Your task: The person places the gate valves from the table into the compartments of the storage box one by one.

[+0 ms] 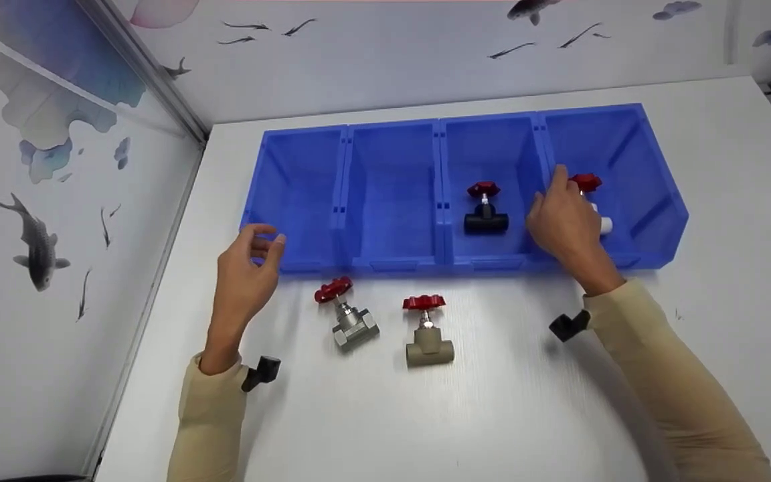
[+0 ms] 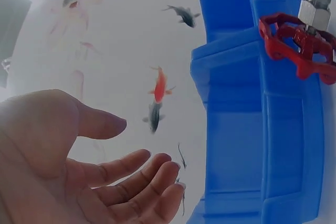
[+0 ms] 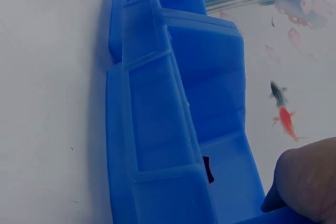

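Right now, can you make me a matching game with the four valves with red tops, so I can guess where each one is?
Valves
1. black valve
2. silver valve
3. white valve
4. tan valve

Places
A. in the rightmost blue bin, partly hidden by the right hand
B. on the table, to the right of another valve
C. in the third blue bin from the left
D. on the table, nearer the left hand

Right pairs: 1-C, 2-D, 3-A, 4-B
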Action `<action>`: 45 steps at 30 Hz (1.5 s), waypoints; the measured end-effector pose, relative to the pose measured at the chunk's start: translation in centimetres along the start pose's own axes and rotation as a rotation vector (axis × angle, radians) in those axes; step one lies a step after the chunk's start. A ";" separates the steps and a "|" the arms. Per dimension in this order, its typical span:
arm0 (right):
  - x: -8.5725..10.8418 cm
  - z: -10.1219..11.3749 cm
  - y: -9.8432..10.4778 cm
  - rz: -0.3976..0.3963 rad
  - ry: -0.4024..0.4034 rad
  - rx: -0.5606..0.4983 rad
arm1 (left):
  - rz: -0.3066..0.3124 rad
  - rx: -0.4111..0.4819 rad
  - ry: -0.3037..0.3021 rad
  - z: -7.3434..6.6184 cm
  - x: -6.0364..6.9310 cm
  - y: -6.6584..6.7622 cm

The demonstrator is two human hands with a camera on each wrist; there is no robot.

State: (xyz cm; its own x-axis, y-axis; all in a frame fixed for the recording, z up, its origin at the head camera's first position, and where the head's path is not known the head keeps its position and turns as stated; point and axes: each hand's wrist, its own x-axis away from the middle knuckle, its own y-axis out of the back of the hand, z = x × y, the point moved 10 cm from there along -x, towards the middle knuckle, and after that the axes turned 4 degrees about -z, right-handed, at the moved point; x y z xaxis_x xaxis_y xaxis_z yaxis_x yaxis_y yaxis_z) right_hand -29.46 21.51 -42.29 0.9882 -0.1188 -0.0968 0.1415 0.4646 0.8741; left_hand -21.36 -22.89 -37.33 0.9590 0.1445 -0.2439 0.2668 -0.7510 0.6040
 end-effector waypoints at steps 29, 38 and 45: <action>0.0 0.1 0.0 -0.009 0.002 0.003 | 0.637 0.487 0.305 -0.8 5.2 -9.8; 0.0 -0.1 -0.1 0.005 -0.011 -0.004 | 0.791 0.613 0.305 -2.2 7.2 -11.8; 0.0 0.0 -0.1 0.002 -0.009 -0.007 | 0.865 0.646 0.339 -3.0 8.7 -13.0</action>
State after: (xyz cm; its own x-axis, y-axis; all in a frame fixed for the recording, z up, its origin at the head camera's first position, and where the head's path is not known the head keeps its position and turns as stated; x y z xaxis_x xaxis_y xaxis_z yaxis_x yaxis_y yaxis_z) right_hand -29.45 21.51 -42.37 0.9879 -0.1255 -0.0909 0.1400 0.4712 0.8708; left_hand -16.21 -9.92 -45.08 0.8000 -0.4919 0.3435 -0.5044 -0.8615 -0.0588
